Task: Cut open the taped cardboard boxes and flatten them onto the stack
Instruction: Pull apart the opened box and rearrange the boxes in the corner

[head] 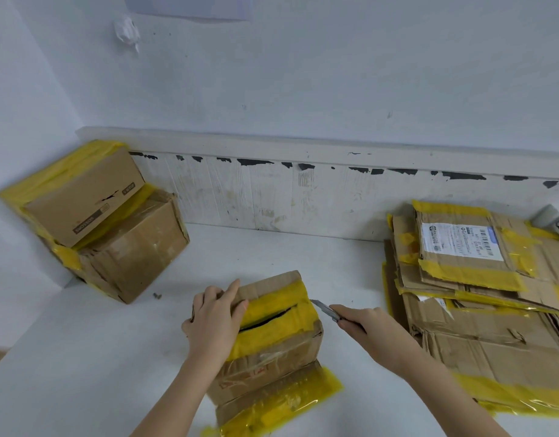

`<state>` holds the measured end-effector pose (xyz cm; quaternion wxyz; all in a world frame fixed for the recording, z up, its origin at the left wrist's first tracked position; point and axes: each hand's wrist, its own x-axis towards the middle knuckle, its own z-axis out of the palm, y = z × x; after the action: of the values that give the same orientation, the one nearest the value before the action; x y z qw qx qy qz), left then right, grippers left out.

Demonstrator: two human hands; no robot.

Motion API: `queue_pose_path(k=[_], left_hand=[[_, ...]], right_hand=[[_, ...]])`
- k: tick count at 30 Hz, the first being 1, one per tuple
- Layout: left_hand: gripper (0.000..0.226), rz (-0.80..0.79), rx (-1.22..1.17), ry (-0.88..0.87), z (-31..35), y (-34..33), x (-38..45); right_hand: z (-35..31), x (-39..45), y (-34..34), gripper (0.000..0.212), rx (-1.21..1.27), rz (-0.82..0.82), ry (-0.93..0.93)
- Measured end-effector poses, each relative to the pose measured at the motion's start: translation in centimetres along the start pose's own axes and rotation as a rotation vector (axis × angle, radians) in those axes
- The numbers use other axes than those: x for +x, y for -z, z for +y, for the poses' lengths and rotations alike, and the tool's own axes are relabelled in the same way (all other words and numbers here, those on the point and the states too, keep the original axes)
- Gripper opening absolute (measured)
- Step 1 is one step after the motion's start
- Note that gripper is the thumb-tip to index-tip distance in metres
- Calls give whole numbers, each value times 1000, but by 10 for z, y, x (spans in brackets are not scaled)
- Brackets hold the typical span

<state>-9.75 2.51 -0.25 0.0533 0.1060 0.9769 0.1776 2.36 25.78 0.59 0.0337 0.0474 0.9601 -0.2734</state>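
A small cardboard box (278,351) sealed with yellow tape stands on the white table in front of me. A dark slit runs along the tape on its top. My left hand (213,323) rests on the box's left top edge, fingers curled over it. My right hand (369,329) grips a utility knife (327,309), its blade tip at the right end of the slit. A stack of flattened boxes (480,310) with yellow tape lies at the right.
Two taped boxes (98,222) are piled in the left corner against the wall. A white roll (552,220) sits behind the stack at the far right. A low white board (303,197) runs along the table's back.
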Motion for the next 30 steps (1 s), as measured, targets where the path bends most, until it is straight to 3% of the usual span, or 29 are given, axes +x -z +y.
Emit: queue_pose_path(k=[15, 17, 20, 23, 27, 30], left_hand=[[46, -28, 96, -19, 2, 5, -1], [44, -66, 144, 28, 2, 10, 5], [52, -165, 220, 84, -7, 24, 15], [71, -242, 238, 61, -10, 30, 11], [81, -191, 53, 21, -4, 19, -13], [75, -102, -83, -33, 3, 9, -38]], right_hand=[[1, -45, -4, 26, 23, -8, -96], [3, -49, -2, 25, 131, 1, -166], [-9, -57, -3, 30, 483, 97, -335], [-32, -55, -17, 6, 751, 195, -443], [-66, -43, -43, 19, 834, 174, -434], [-76, -29, -53, 29, 709, 143, -377]])
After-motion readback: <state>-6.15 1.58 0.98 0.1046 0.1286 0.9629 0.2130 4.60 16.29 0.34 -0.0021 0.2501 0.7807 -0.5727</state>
